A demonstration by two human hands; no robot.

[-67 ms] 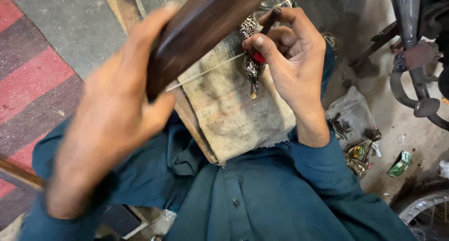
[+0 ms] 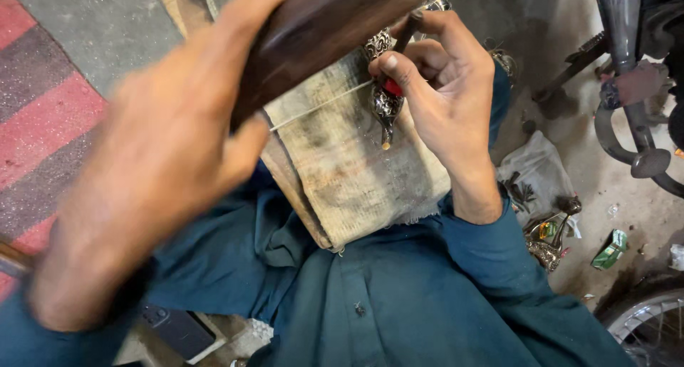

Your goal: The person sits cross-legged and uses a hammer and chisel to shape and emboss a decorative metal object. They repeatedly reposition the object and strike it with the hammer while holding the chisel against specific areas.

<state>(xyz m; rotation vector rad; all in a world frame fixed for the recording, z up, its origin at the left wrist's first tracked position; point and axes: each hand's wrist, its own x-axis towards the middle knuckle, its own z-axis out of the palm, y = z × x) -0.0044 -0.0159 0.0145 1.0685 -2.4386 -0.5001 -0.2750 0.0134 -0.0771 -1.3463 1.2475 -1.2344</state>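
Pinching silver ornament in right hand grip; left hand gripping dark wooden block.

The left hand is raised close to the camera (blurred), fingers apparently clenched in a grip. The right hand is lower, its fingertips pinched together, wrist bent.

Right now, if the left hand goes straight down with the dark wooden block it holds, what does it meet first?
Probably the thin tool pinched in the right hand, above the silver ornament on the cloth-covered board. The left hand and wooden block are blurred, so depth is uncertain.
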